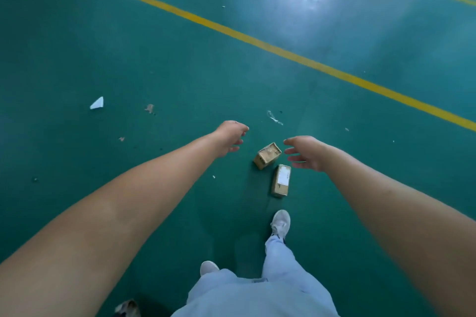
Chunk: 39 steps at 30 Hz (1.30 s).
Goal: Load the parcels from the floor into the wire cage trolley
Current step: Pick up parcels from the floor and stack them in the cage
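Parcels lie on the green floor (128, 59) in the head view, two small brown cardboard boxes close together, just ahead of the person's feet. The farther box (267, 155) sits skewed, one corner pointing toward the person, its top taped over. The nearer box (281, 180) lies lengthwise, just beside the first but apart from it, with a white label on its upper face. Both arms reach forward and down over the floor. The left hand (230, 138) hangs above the floor to the left of the farther box, fingers loosely curled and holding nothing, clear of the cardboard. The right hand (304, 152) is to the right of the same box, fingers spread and pointing toward it, also holding nothing; whether its fingertips touch the box I cannot tell, though a narrow strip of floor seems to show between them. A white shoe (280, 223) stands just behind the nearer box, with a pale blue trouser leg (278, 260) above it; the toe of the other shoe (208, 267) shows farther back and to the left. A yellow line (257, 41) crosses the floor slantwise well beyond the boxes, running from upper left to the right edge. A white paper scrap (97, 103) lies on the floor well to the left, and a crumpled bit of clear film (274, 117) lies beyond the hands.
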Tool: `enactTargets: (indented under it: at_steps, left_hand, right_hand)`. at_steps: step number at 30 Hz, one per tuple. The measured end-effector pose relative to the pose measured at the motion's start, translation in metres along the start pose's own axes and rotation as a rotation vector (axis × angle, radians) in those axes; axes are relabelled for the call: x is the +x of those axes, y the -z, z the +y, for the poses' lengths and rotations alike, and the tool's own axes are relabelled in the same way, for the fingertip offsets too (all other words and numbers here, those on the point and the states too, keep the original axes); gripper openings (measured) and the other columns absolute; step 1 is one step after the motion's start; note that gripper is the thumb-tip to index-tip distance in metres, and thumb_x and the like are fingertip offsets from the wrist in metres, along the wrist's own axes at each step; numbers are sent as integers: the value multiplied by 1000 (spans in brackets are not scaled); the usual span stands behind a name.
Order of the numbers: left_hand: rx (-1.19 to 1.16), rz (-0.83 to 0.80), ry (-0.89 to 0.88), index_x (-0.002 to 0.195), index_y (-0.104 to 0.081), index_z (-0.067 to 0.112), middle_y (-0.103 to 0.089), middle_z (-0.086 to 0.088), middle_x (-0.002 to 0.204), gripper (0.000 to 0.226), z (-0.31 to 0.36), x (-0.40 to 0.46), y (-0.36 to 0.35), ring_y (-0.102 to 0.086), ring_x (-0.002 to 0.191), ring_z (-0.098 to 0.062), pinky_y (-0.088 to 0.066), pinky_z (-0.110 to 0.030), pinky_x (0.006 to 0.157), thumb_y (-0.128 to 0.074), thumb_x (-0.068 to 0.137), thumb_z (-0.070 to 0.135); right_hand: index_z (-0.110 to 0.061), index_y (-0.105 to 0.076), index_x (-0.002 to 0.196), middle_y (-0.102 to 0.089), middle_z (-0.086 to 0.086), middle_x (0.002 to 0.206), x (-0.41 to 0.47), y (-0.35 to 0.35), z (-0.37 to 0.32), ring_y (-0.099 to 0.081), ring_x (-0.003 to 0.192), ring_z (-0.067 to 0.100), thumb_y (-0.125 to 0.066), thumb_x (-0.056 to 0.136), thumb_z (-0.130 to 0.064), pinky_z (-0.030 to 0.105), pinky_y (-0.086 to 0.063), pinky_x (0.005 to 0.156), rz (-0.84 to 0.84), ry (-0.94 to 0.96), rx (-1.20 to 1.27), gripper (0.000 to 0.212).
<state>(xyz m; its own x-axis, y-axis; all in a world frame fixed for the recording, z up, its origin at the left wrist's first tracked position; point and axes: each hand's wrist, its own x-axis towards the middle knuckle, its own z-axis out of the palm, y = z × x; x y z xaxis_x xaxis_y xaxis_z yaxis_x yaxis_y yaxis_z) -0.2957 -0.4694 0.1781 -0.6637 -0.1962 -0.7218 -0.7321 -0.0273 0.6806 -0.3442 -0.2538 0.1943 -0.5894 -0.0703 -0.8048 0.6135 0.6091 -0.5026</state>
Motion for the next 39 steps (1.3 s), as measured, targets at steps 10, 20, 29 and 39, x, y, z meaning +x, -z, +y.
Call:
enactTargets:
  at_steps: [10,20,29,39]
  left_hand:
    - [8,30,79,132,-56,12,-56,-3,125,33,84,116,-104,-57,101,-19,-48,-34,81,-56,101,25]
    - [-30,101,249,122,-57,18,-53,-2,134,21,104,307,-191,-53,124,-23,-49,-36,95,-55,103,24]
    - [-62,119,420,116,-58,16,-54,-1,111,14,-45,502,-202,-55,97,-18,-50,-33,92,-54,104,22]
    - [-216,60,572,150,-38,20,-38,-2,157,55,-217,633,-246,-50,128,-26,-52,-40,101,-60,101,31]
  right_hand:
    - [-13,-57,130,-63,7,121,125,122,-13,-58,103,25,-54,104,-29,41,-52,96,-77,-39,39,30]
    - [-19,-61,105,-65,9,117,363,181,-49,-58,96,24,-54,103,-27,40,-51,92,-227,-82,-197,11]
    - [-14,-60,101,-59,11,107,580,100,43,-53,93,24,-50,105,-22,38,-51,84,-278,-124,-320,13]
    - [-16,-51,140,-55,5,124,727,38,164,-54,103,20,-56,101,-24,46,-54,100,-177,-162,-403,40]
